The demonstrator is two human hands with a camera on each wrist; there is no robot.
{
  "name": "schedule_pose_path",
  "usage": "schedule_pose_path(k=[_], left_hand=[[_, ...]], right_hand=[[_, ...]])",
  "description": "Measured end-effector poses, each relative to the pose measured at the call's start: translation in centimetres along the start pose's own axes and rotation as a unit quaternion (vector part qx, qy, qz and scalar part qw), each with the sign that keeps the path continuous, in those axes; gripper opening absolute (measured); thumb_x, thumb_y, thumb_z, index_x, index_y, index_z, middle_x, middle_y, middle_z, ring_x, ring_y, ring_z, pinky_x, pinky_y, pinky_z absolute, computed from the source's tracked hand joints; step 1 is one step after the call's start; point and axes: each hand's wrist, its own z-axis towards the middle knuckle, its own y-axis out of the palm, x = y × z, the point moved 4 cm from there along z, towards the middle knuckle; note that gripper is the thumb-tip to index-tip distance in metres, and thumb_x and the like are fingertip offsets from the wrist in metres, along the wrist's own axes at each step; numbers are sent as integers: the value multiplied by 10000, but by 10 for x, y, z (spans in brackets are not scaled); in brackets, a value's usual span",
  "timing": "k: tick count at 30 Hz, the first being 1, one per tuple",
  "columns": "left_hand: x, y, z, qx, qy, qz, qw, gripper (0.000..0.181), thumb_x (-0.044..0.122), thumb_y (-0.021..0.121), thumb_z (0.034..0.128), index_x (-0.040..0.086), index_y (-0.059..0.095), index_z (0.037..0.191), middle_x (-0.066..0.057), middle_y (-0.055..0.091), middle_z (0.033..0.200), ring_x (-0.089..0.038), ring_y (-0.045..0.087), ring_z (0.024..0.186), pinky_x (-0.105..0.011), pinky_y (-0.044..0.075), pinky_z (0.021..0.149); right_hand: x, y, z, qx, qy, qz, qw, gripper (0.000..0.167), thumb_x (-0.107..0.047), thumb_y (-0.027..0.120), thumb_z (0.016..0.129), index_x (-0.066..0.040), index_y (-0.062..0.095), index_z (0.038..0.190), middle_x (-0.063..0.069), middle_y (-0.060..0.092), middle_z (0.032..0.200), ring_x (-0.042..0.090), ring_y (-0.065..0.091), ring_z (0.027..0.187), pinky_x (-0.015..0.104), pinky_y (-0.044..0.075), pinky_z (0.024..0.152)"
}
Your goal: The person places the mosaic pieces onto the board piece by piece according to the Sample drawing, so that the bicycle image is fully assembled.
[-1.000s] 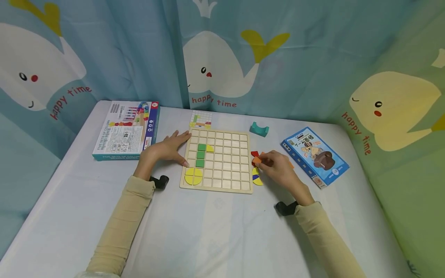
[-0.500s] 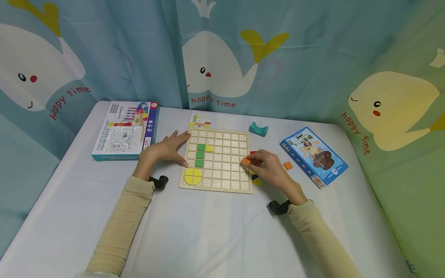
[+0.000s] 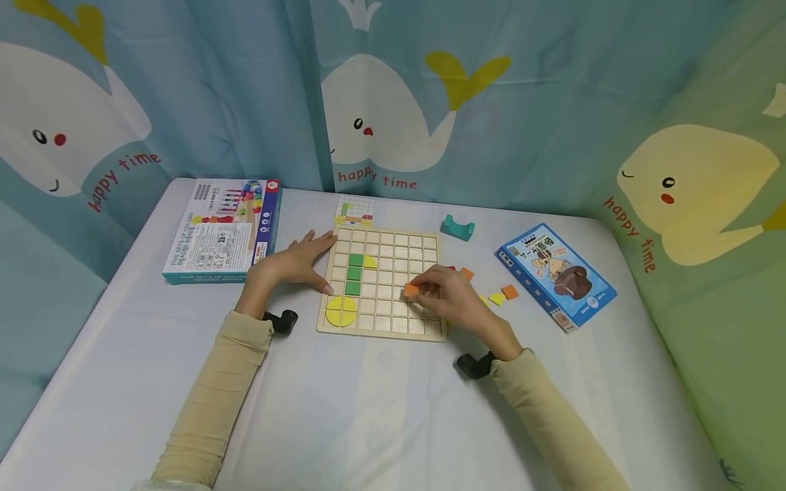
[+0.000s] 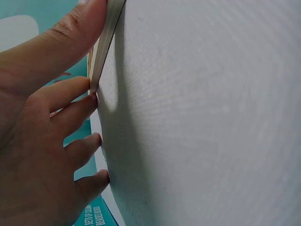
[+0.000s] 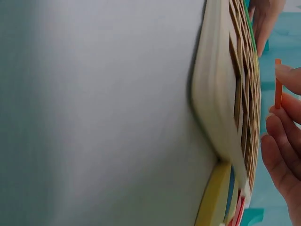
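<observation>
A wooden grid board (image 3: 398, 322) lies on the table. In the head view my left hand (image 3: 301, 260) rests at its left side, fingers spread and thumb on the rim; the left wrist view shows the thumb and fingertips touching the board's edge (image 4: 104, 47). My right hand (image 3: 453, 294) is over the board's right half and pinches an orange square tile (image 3: 411, 290). From the right wrist view, this orange tile (image 5: 278, 84) is held edge-on, apart from the grid. Green square tiles (image 3: 353, 273), a yellow quarter-circle (image 3: 370, 262) and a yellow circle of quarter pieces (image 3: 341, 311) sit in cells.
Right of the board lie loose orange (image 3: 510, 292), yellow (image 3: 497, 299) and red pieces, some partly behind my right hand. A pattern card (image 3: 355, 209) and a teal curved block (image 3: 458, 228) are behind it. One box (image 3: 224, 230) stands left, a blue box (image 3: 556, 276) right.
My right hand has moved left from the loose pieces to over the board, carrying the orange tile. Loose orange and yellow pieces have come into view behind it. The left hand stays put.
</observation>
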Motion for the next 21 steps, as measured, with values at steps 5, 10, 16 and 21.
schedule_pose_path(k=[5, 10, 16, 21], left_hand=[[-1, 0, 0, 26, 18, -12, 10000, 1091, 281, 854, 830, 103, 166, 1658, -96, 55, 1746, -378, -79, 1600, -612, -38, 1276], [0, 0, 1, 27, 36, -28, 10000, 1086, 299, 856, 830, 98, 179, 1655, -104, 66, 1745, -391, -70, 1599, -630, -29, 1271], [0, 0, 2, 2, 21, -7, 10000, 1075, 284, 856, 833, 96, 188, 1654, -103, 65, 1744, -393, -73, 1598, -628, -31, 1271], [2, -1, 1, -19, -8, 12, 10000, 1073, 282, 852, 838, 98, 181, 1655, -103, 60, 1744, -393, -76, 1598, -628, -30, 1271]], right_hand=[[-10, 9, 6, -128, -49, 50, 9999, 205, -55, 788, 873, 16, 768, 1065, 102, 728, 942, 215, 658, 816, 309, 583, 721], [-16, 19, 13, -417, 30, 158, 9990, 220, -81, 798, 875, -7, 771, 1081, 84, 729, 949, 204, 638, 815, 286, 560, 713], [-23, 29, 20, -784, -17, 88, 9969, 202, -146, 825, 870, -39, 785, 1036, 40, 739, 949, 144, 609, 828, 237, 536, 734], [-29, 35, 24, -932, -140, 145, 9954, 176, -124, 811, 880, -35, 788, 1030, 38, 734, 938, 147, 615, 827, 238, 539, 724]])
